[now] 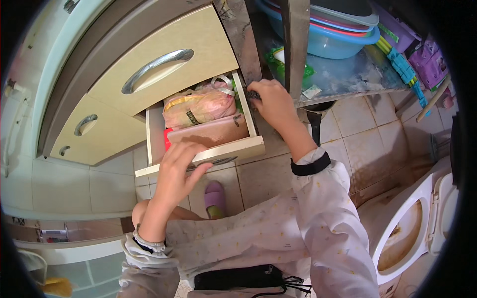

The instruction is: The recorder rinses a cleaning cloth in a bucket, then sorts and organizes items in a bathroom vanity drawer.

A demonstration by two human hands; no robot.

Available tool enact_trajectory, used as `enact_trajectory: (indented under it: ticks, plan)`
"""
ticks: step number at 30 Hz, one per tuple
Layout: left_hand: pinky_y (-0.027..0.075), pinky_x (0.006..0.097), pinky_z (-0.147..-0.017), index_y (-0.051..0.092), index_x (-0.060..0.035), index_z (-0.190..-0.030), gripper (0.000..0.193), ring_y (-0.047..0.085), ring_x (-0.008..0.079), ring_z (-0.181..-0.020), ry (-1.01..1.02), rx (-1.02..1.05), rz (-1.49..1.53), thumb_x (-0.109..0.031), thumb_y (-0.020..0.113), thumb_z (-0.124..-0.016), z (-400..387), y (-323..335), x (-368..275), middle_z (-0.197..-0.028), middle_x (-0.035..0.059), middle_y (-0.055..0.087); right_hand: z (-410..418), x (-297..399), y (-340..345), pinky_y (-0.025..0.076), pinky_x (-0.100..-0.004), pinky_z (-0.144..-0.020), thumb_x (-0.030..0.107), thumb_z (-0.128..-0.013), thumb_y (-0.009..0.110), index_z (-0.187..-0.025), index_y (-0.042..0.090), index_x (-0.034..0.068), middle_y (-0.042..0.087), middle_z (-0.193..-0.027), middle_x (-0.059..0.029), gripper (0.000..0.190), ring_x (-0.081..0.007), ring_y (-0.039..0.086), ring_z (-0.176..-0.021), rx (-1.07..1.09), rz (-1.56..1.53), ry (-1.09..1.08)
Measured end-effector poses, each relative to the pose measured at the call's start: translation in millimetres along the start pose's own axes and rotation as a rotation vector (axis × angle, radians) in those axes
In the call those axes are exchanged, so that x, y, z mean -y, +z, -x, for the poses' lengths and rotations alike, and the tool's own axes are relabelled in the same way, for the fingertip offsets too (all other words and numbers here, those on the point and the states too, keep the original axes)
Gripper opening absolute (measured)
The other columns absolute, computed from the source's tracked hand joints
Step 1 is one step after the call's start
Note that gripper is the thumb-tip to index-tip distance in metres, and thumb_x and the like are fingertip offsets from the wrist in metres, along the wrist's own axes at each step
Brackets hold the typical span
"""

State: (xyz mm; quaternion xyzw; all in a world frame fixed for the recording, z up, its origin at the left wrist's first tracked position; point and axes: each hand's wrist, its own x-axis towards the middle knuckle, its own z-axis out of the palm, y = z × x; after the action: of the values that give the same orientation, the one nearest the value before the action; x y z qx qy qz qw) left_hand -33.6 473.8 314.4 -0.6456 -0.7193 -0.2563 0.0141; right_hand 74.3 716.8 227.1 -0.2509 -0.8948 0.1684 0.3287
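Note:
A pulled-out cabinet drawer (253,144) lies before me. On its front board, beside the metal handle (223,160), rests my left hand (182,160), thumb outside and fingers over the top edge. Inside are a pink pouch (208,108) with a yellow zip, a flat pink textured case (208,132), a pale ring-shaped band (223,83) and something red at the left. My right hand (270,100) is just outside the drawer's right side, its fingers closed around a small dark, rough-looking object (254,95), mostly hidden by the fingers.
Closed cream drawer fronts (179,70) are above and left. At the right, a shelf (346,80) holds stacked plastic basins (335,41) and a green packet (277,67). A dark pan handle (315,128) juts out below it. A toilet (406,231) stands at lower right.

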Motion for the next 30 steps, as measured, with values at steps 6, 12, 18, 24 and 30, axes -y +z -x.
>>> enact_trajectory:
  ticks: [6,12,18,24,30]
  plan:
    - [0.047,0.0372,-0.072,0.064,-0.0014,-0.094,0.025,0.057,0.0308,-0.082,-0.044,0.001,-0.004,-0.009,0.075,-0.073,7,-2,10,-0.09,0.0115,0.061,9,6,-29,0.047,-0.0442,-0.076,0.01,-0.076,0.068,-0.098,0.057,0.008,0.064,-0.09,-0.0155,0.025,-0.0375,0.06,-0.087,0.136,-0.178,0.203]
    - [0.046,0.0298,-0.066,0.064,0.0015,-0.091,0.022,0.057,0.0229,-0.076,-0.033,0.024,0.041,-0.006,0.075,-0.073,8,-7,10,-0.085,0.0109,0.061,17,-7,2,0.047,-0.0443,-0.075,0.01,-0.077,0.067,-0.098,0.057,0.007,0.064,-0.09,-0.0147,0.023,-0.0369,0.06,-0.087,-0.035,-0.115,0.136]
    - [0.046,0.0351,-0.069,0.065,-0.0007,-0.092,0.024,0.057,0.028,-0.078,-0.076,0.044,0.06,-0.008,0.075,-0.071,8,-6,10,-0.085,0.0106,0.061,3,6,32,0.046,-0.0431,-0.078,0.003,-0.074,0.066,-0.096,0.06,0.007,0.061,-0.089,-0.0124,0.024,-0.0332,0.058,-0.088,-0.227,-0.14,0.057]
    - [0.046,0.0348,-0.069,0.065,-0.001,-0.091,0.024,0.057,0.0281,-0.079,-0.046,0.051,0.073,-0.008,0.076,-0.071,5,-7,10,-0.086,0.0105,0.061,10,-6,21,0.046,-0.0422,-0.08,0.002,-0.072,0.066,-0.095,0.066,0.007,0.063,-0.092,-0.0116,0.024,-0.0336,0.057,-0.091,-0.099,-0.17,0.073]
    - [0.046,0.0353,-0.069,0.065,-0.0014,-0.092,0.024,0.057,0.028,-0.079,-0.046,0.046,0.058,-0.008,0.075,-0.072,8,-5,14,-0.086,0.0102,0.061,50,-6,-20,0.045,-0.0403,-0.087,-0.001,-0.071,0.064,-0.096,0.066,0.005,0.062,-0.093,-0.0104,0.026,-0.0316,0.055,-0.098,0.316,-0.343,-0.143]
